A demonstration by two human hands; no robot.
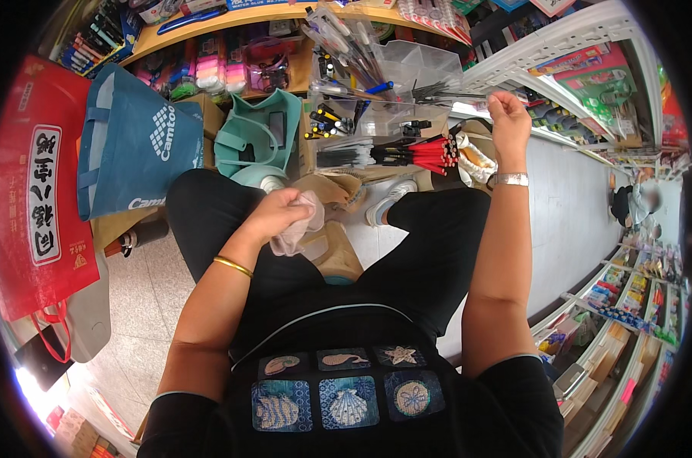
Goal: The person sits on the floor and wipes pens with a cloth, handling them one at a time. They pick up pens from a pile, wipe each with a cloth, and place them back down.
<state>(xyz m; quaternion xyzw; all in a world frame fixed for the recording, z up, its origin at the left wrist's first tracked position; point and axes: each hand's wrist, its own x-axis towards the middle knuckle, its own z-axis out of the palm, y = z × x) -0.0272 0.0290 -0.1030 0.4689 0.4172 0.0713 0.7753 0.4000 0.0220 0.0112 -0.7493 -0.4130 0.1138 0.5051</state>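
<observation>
A crumpled pale pink cloth is gripped in my left hand, above my left thigh and the stool between my knees. My right hand is raised at the right end of a clear plastic pen organizer. Its thumb and fingertips pinch the ends of thin dark rods, possibly pen refills, that stick out of a top compartment. Lower compartments hold black pens with yellow ends, grey-white slim pens or refills and red-ended pencils. Upright clear-wrapped pens fill the back.
Left of the organizer stand a teal tote with a phone inside, a blue bag and a red bag. A wooden shelf with stationery runs behind. White shelving lines the right; people are far down the aisle.
</observation>
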